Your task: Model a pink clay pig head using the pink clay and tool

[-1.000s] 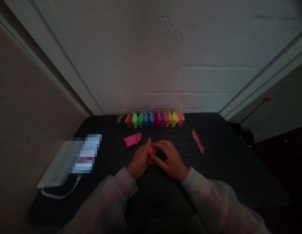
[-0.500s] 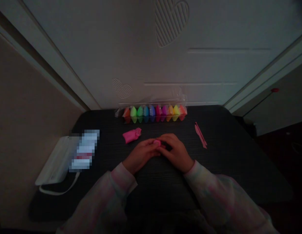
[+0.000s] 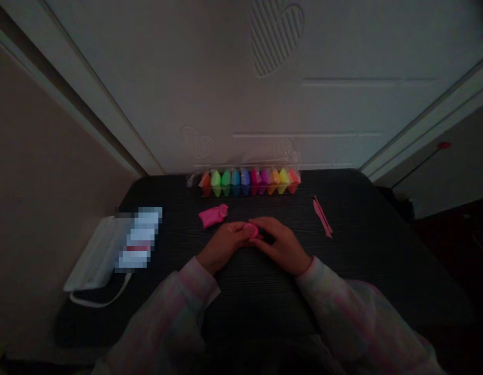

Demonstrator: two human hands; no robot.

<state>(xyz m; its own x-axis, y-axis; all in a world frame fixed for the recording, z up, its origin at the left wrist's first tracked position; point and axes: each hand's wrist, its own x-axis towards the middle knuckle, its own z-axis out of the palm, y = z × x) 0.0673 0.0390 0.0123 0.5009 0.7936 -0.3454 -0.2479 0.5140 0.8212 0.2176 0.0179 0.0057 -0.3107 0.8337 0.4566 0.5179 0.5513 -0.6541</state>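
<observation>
A small rounded lump of pink modelling clay (image 3: 251, 229) sits between my two hands, above the middle of the dark table (image 3: 249, 297). My left hand (image 3: 226, 244) pinches it from the left, thumb lying over its front. From the right, the fingertips of my right hand (image 3: 279, 244) close on its edge. Just beyond my left hand lies a pink clay packet (image 3: 213, 215) with a crumpled end. Slim pink modelling tools (image 3: 322, 217) rest on the table to the right of my right hand.
A clear plastic strip of coloured clay packets (image 3: 245, 182) lies along the table's back edge, against a white door panel (image 3: 210, 78). At the left are a blurred-out bright rectangle (image 3: 139, 239) and a white face mask (image 3: 95, 255) with a strap.
The pink clay now shows a wider, rounder face between my fingers. Both hands stay in nearly the same place. The whole view has shifted slightly.
</observation>
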